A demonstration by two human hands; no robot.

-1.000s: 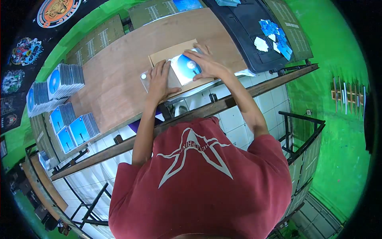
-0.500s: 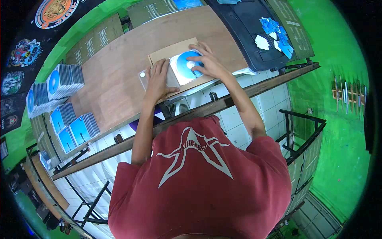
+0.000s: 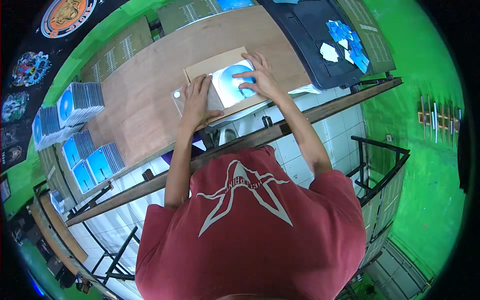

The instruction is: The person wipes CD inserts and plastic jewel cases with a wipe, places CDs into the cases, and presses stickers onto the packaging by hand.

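Observation:
An opened CD case (image 3: 217,96) lies on a piece of brown cardboard (image 3: 214,62) near the table's front edge. Its right half shows a round blue and white disc design (image 3: 231,86); whether this is a loose disc or a printed card I cannot tell. My left hand (image 3: 198,100) lies spread across the clear left half, fingertips towards the far edge and thumb towards the near one. Over the right half rests my right hand (image 3: 260,77), its fingers apart, some by the far edge and others on the blue design. The right hand covers part of the case.
Several stacks of blue-covered CD cases (image 3: 82,103) stand on the table's left end. On the right, a black plastic lid (image 3: 300,42) carries blue and white paper scraps (image 3: 350,47). The wooden table (image 3: 142,90) has a dark bar (image 3: 240,141) along its front.
My right hand has shifted slightly over the right half of the case, and the disc's grey centre no longer shows. My left hand stays nearly where it was.

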